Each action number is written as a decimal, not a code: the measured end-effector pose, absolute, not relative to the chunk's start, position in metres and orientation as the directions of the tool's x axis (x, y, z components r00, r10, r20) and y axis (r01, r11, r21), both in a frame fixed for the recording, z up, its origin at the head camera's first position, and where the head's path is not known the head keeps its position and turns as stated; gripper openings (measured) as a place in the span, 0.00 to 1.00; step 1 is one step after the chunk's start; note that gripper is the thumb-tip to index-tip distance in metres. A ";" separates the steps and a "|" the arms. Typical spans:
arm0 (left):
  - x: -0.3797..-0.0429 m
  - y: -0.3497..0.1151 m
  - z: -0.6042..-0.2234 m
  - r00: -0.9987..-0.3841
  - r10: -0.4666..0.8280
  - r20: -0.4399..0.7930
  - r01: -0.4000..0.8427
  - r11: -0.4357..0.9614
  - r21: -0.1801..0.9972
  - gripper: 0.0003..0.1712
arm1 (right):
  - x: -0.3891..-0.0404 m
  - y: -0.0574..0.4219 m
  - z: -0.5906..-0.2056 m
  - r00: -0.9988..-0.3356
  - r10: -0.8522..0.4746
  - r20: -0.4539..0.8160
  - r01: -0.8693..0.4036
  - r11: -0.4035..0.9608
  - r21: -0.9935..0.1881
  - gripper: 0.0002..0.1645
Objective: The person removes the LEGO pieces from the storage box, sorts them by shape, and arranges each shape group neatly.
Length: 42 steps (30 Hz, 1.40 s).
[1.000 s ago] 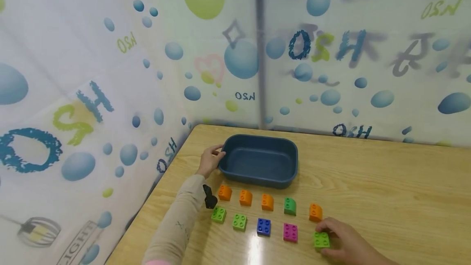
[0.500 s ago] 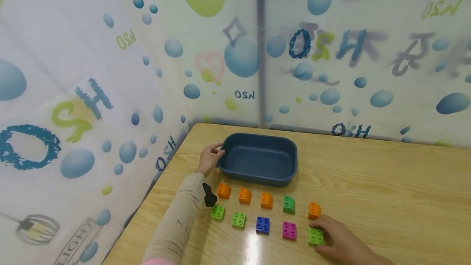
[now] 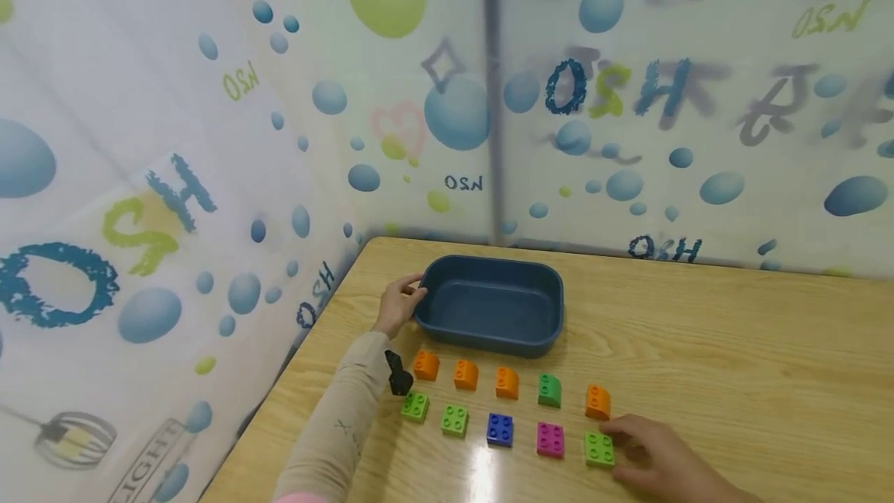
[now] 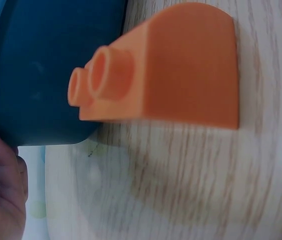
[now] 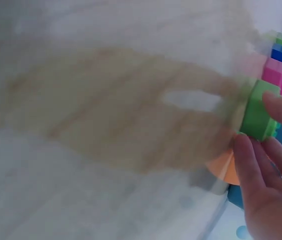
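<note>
My left hand [image 3: 400,305] grips the left end of a dark blue tray [image 3: 489,341], its fingers at the rim; nothing lies in the tray. At the right end of the near row of toy bricks is a lime green brick [image 3: 599,449], flat on the table. My right hand [image 3: 653,452] is just beside it, thumb and fingers spread around its right side. The right wrist view shows the fingertips [image 5: 241,142] close to that brick [image 5: 259,110]; contact is hard to tell. An orange curved brick [image 4: 190,70] looms large in the left wrist view.
The near row also has lime green bricks [image 3: 455,421], a blue brick [image 3: 500,429] and a magenta brick [image 3: 550,440]. Behind it runs a row of orange curved bricks [image 3: 507,383] with one green curved brick [image 3: 549,391]. A patterned curtain [image 3: 594,138] borders the wooden table [image 3: 733,355].
My right hand moved left with the lime green brick, bringing it nearer the magenta one, then loosened and drew slightly right of it. The left hand stayed at the tray.
</note>
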<state>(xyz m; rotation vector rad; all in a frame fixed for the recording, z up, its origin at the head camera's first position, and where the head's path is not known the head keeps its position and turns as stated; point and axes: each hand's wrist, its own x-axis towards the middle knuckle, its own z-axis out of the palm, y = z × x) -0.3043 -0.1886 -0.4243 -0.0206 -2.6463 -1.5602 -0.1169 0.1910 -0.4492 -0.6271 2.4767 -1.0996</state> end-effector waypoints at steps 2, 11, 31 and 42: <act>-0.304 -0.190 -0.424 -0.997 -0.030 0.066 0.043 0.487 0.872 0.20 | -0.118 0.189 -0.451 -0.835 -0.539 -0.114 -0.288 0.603 -0.744 0.28; -0.306 -0.191 -0.427 -0.997 -0.038 0.062 0.035 0.494 0.869 0.20 | -0.121 0.186 -0.453 -0.835 -0.540 -0.105 -0.312 0.622 -0.719 0.26; -0.311 -0.193 -0.427 -0.997 -0.031 0.070 0.046 0.480 0.876 0.20 | -0.126 0.190 -0.452 -0.820 -0.558 -0.123 -0.321 0.627 -0.709 0.25; -0.309 -0.194 -0.426 -0.998 -0.024 0.064 0.045 0.480 0.876 0.22 | -0.125 0.191 -0.453 -0.816 -0.562 -0.136 -0.288 0.598 -0.748 0.29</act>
